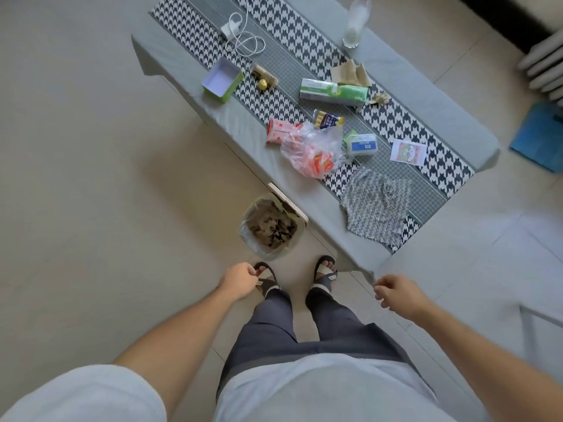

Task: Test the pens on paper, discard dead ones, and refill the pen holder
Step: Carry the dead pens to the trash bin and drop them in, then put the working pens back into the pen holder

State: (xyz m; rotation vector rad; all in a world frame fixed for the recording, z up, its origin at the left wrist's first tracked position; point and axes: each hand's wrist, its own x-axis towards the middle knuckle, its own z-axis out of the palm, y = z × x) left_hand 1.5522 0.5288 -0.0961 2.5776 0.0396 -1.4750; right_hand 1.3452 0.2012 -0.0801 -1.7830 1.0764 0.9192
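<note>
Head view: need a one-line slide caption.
Person stands by a cluttered low table, left hand and right hand loosely curled and empty, lined waste bin at their feet.

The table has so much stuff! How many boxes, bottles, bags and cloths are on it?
Boxes: 4, namely open box, green box, pink dotted box, blue-label box
Bottles: 1, water bottle
Bags: 1, plastic bag
Cloths: 1, knitted cloth
Total: 7
</note>
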